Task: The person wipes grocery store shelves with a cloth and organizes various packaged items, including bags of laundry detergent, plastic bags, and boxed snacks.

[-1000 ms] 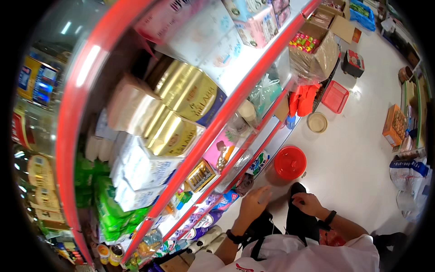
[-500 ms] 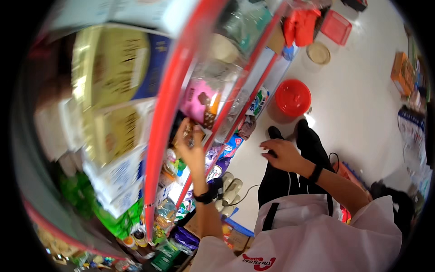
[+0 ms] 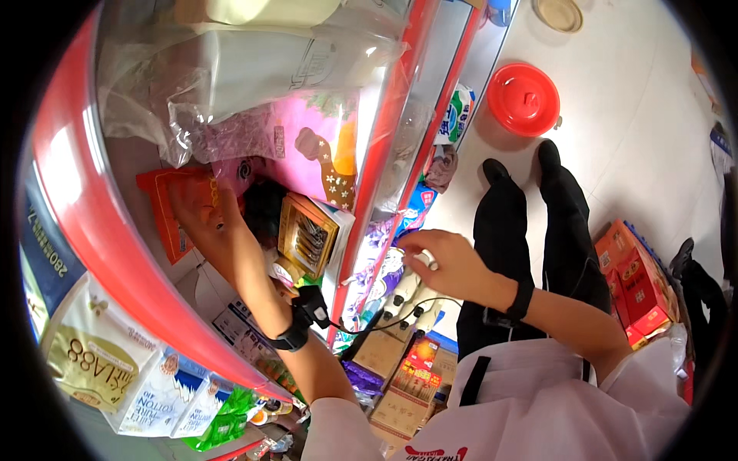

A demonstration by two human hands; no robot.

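My left hand reaches deep into a shelf, its fingers blurred but stretched out, thumb apart. It lies over an orange-red packet; whether it touches the packet I cannot tell. Close to that hand are a pink bag with a brown and orange print, a dark black item and a gold-framed box showing its contents. My right hand hangs in front of the lower shelves, fingers loosely bent and apart, with nothing visible in it.
Red shelf edges run beside my left arm. A large clear plastic bag covers goods above. On the floor stand a red basin, cartons and a red box. A black cable hangs near my left wrist.
My left hand has left the items at the shelf's front and gone deeper in, over the orange-red packet. The view has shifted closer to this shelf. My right hand stays free.
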